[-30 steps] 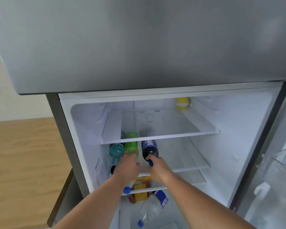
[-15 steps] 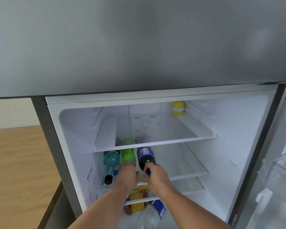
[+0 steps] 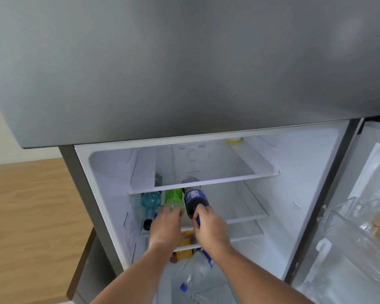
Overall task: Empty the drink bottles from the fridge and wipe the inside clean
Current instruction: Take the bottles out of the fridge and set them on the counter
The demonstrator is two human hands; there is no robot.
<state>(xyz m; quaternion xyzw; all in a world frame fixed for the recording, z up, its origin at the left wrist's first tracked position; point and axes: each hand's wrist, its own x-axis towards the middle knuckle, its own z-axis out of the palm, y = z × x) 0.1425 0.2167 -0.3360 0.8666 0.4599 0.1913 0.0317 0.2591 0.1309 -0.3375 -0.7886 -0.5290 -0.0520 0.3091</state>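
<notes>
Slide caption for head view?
Open fridge: left hand grips green bottle, right hand grips dark bottle by its neck, both lying on the second shelf.

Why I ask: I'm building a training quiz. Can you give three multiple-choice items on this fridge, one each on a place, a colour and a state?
1. Where does the teal bottle lie? A. left of the green bottle B. on the top shelf C. in the door bin
2. What colour is the cap of the clear bottle? A. red B. blue C. white
3. What is the right hand doing? A. hanging open B. gripping the dark soda bottle C. holding a cloth
Answers: 1 A, they lie side by side; 2 B, the cap shows blue; 3 B, fingers curl round its neck.
</notes>
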